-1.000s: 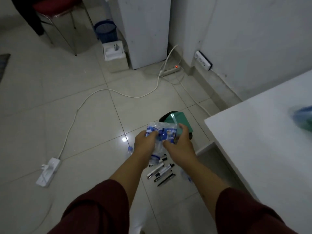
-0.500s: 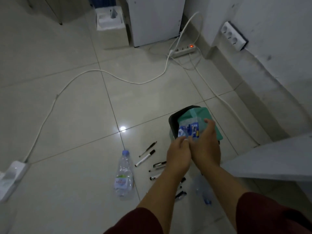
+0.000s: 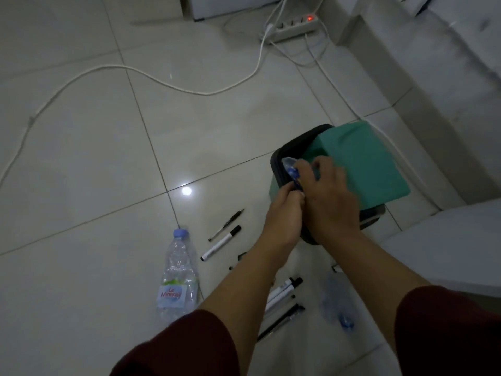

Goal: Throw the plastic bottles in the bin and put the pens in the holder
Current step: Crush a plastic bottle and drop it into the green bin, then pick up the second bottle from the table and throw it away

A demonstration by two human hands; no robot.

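Observation:
My left hand (image 3: pixel 283 213) and my right hand (image 3: pixel 329 196) together grip a crushed plastic bottle (image 3: pixel 290 169) with a blue label, pressed into the opening of the black bin (image 3: pixel 276 158) with a green swing lid (image 3: pixel 363 161). A clear bottle (image 3: pixel 177 278) with a light blue cap lies on the floor to the left. Another crushed bottle (image 3: pixel 334 302) lies between my forearms. Several pens and markers are scattered on the tiles: a black pen (image 3: pixel 226 225), a white marker (image 3: pixel 221 243), and more (image 3: pixel 283 293) partly hidden under my left forearm.
A white power strip (image 3: pixel 292 29) with a red light lies at the back, its cables (image 3: pixel 162 82) trailing across the tiled floor. A white wall base (image 3: pixel 433 77) runs along the right, and a white table edge (image 3: pixel 447 240) juts in at lower right.
Both hands have moved forward and down with the crushed bottle, from above the bin to its opening. The view has tilted downward and closer to the floor.

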